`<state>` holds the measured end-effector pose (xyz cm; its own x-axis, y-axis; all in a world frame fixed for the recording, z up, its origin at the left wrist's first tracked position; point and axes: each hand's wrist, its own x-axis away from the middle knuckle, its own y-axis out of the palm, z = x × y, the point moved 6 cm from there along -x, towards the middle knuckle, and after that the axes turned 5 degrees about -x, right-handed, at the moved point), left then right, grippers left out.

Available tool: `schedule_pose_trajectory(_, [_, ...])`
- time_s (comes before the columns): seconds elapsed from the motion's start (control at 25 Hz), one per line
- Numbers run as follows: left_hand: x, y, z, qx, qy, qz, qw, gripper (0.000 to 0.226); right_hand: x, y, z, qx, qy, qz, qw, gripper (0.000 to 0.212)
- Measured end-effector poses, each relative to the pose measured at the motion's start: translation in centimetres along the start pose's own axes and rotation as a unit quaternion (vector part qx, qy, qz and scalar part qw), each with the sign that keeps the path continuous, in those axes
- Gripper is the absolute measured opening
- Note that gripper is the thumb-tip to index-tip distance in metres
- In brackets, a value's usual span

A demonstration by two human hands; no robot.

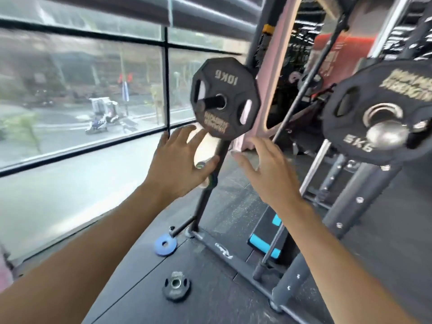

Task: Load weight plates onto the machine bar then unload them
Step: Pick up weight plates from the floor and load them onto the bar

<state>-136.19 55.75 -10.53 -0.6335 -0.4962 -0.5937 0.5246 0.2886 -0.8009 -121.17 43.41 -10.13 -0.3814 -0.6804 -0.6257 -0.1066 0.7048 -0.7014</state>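
Observation:
A black 10 kg plate (225, 98) hangs on a black peg (209, 102) of the slanted storage post (210, 183). Just below it my left hand (180, 164) is raised with fingers spread, fingertips near the plate's lower left edge, holding nothing. My right hand (268, 169) is open too, below and right of the plate, apart from it. At the right a black 5 kg plate (378, 111) sits on a steel bar end (385, 134) of the machine.
A small black plate (175, 286) and a blue ring plate (165, 244) lie on the dark rubber floor. The rack's base rail (233, 256) runs across the floor. A black and cyan step box (268, 235) sits behind it. Large windows (81, 90) fill the left.

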Motion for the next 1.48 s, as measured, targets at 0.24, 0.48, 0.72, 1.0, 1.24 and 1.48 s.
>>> schedule_pose_trajectory(0.24, [3.4,9.6,-11.7,-0.028,-0.104,-0.091,0.990,0.078,-0.8,14.7,0.6,-0.021,0.040,-0.136,0.990,0.056])
schedule_pose_trajectory(0.48, [7.9,21.3,-22.0,-0.032,-0.200,-0.225,0.953,0.082,-2.5,29.8,1.4,-0.035,0.062,-0.263,0.962,0.070])
schedule_pose_trajectory(0.72, [11.9,28.5,-29.7,-0.047,-0.266,-0.302,0.914,0.086,-1.3,42.1,2.4,-0.019,0.094,-0.365,0.926,0.062])
schedule_pose_trajectory(1.0, [15.9,38.4,-33.1,-0.064,-0.337,-0.353,0.871,0.086,2.1,55.5,6.7,-0.012,0.086,-0.457,0.885,0.064])
schedule_pose_trajectory(1.24, [23.2,55.8,-33.5,-0.043,-0.387,-0.407,0.826,0.075,10.5,72.1,15.0,-0.009,0.107,-0.533,0.839,0.063])
schedule_pose_trajectory(1.48, [34.9,75.1,-32.8,0.012,-0.417,-0.490,0.765,0.060,22.8,85.4,24.2,0.042,0.182,-0.579,0.794,0.067])
